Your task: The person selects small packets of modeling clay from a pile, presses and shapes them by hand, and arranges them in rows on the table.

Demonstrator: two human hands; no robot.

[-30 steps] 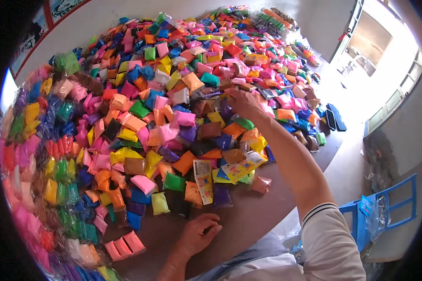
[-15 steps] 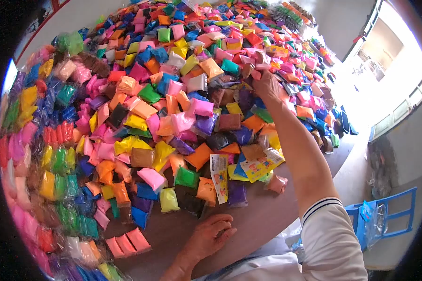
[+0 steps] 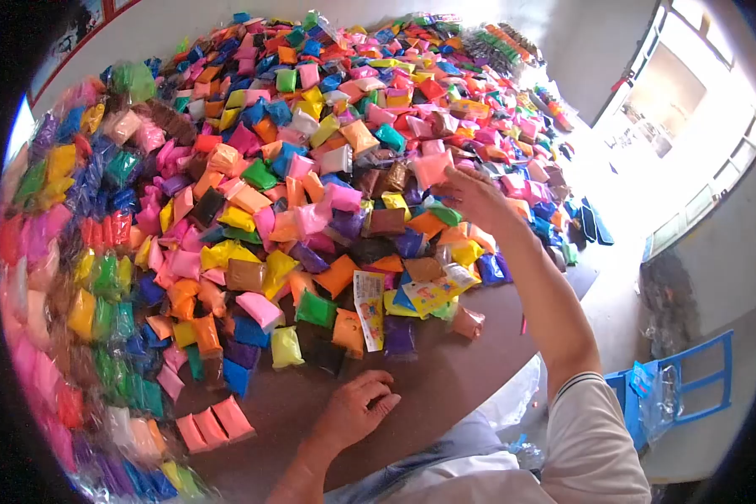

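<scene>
My right hand (image 3: 472, 195) is stretched over the pile, its fingertips closed on a salmon-pink packet (image 3: 431, 169) in a clear wrapper. Brown, yellow and green packets lie just below that hand. My left hand (image 3: 359, 410) rests near the table's front edge, fingers loosely curled, with nothing visible in it. Close above it are a black packet (image 3: 325, 356), an orange packet (image 3: 348, 333) and a pale yellow packet (image 3: 286, 347). To its left, three salmon-pink packets (image 3: 214, 425) lie side by side in a row.
A large heap of small coloured packets (image 3: 252, 197) covers much of the brown table (image 3: 454, 378). Printed cards (image 3: 369, 311) lie at the heap's front edge. Bagged packets line the left side. A blue chair (image 3: 680, 382) stands at the right, past the table edge.
My right hand has drawn back slightly toward me and now has the salmon-pink packet at its fingertips. My left hand stays by the front edge. The whole view has shifted a little.
</scene>
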